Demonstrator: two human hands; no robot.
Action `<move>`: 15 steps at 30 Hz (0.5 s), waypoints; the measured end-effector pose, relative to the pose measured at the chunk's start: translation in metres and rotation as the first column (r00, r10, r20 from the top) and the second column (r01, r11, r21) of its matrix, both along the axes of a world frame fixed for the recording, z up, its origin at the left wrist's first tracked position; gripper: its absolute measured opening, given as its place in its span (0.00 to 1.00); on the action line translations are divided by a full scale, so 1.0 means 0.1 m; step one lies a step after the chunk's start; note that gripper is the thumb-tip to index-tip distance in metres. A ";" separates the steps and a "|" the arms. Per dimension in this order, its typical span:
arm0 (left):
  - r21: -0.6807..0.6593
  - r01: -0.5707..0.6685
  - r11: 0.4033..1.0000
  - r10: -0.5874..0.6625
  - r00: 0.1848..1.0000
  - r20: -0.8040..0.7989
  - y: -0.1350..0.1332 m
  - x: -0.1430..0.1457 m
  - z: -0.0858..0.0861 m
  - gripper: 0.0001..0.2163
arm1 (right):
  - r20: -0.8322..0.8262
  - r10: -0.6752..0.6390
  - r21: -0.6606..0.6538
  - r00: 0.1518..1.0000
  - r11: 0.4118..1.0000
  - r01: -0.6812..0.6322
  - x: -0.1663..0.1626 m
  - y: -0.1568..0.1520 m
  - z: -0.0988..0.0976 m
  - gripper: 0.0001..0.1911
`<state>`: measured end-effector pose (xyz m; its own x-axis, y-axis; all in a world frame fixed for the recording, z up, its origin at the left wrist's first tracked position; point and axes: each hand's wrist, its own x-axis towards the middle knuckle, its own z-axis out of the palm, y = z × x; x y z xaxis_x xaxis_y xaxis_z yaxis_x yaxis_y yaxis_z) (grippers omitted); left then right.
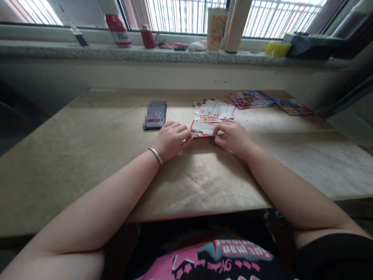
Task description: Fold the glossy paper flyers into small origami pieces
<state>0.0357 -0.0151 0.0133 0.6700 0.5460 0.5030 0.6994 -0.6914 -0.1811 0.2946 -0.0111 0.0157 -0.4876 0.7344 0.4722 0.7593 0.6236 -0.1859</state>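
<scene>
Both the left hand (172, 138) and the right hand (233, 136) rest on a tan table (101, 175) in the head view, at either end of a small pack of front cards (203, 127) lying crosswise before the person. The right thumb and forefinger pinch the pack's near right corner. The left fingers are curled against its left end; whether they truly grip, I cannot tell.

The cards should be very light, thin and springy, apt to slide over one another if the surface is glossy, and easily creased at the corners. The short ends look the best place to hold, with the pack squared between both hands and only gentle pressure.

The uppermost front card shows a pale, mostly blank face bordered in orange-red, with bright multicoloured print along the near edge. Just beyond lies a loose fan of cards (218, 109), white with red edging and lines of print (too small to read). A dark, flat rectangular object (155, 116) lies beyond the left hand.
</scene>
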 end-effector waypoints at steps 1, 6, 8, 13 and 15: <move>0.009 -0.003 1.000 0.003 1.000 0.006 0.01 -0.01 0.00 0.12 | -0.008 -0.007 0.004 1.000 1.000 0.007 0.02 0.01 0.00 0.05; 0.042 -0.002 0.999 0.001 1.000 0.030 0.04 -0.04 -0.03 0.09 | -0.054 -0.002 0.036 0.999 0.999 0.004 0.12 0.05 0.00 0.04; 0.044 -0.001 0.999 -0.001 1.000 0.030 0.04 -0.04 -0.03 0.09 | -0.064 0.003 0.037 0.998 0.999 0.000 0.15 0.07 0.01 0.04; 0.016 -0.016 1.000 0.015 0.999 0.037 0.04 -0.05 -0.03 0.09 | -0.086 0.007 0.040 0.996 0.999 -0.004 0.26 0.11 -0.01 0.04; -0.005 -0.012 1.000 0.012 0.999 0.044 0.05 -0.06 -0.04 0.09 | -0.096 0.001 0.037 0.995 0.999 0.003 0.31 0.14 -0.02 0.04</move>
